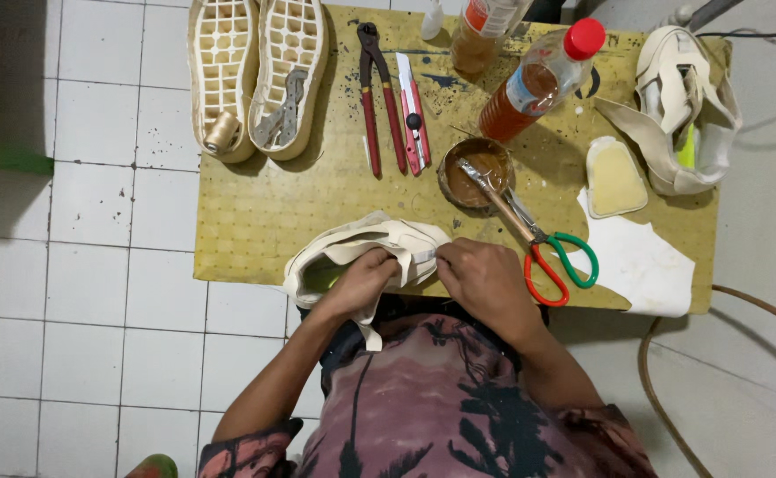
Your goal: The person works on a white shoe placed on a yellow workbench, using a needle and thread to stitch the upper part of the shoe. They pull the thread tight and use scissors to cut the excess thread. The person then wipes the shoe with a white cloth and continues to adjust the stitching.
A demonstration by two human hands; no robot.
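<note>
A cream fabric shoe upper [352,243] lies at the near edge of the yellow work board [255,212]. My left hand [361,279] grips its rear part from the near side, fingers curled into the fabric. My right hand [485,279] pinches the upper's right end, thumb and fingers closed on the edge. A loose cream strap hangs down from the upper over my lap.
Two cream soles [255,71] lie upside down at the back left, one with a thread spool. Pincers [372,88], a red cutter [413,115], a glue bowl with brush [474,173], scissors [556,257], two bottles [538,80], another upper [680,106] and a white sheet [644,265] sit around.
</note>
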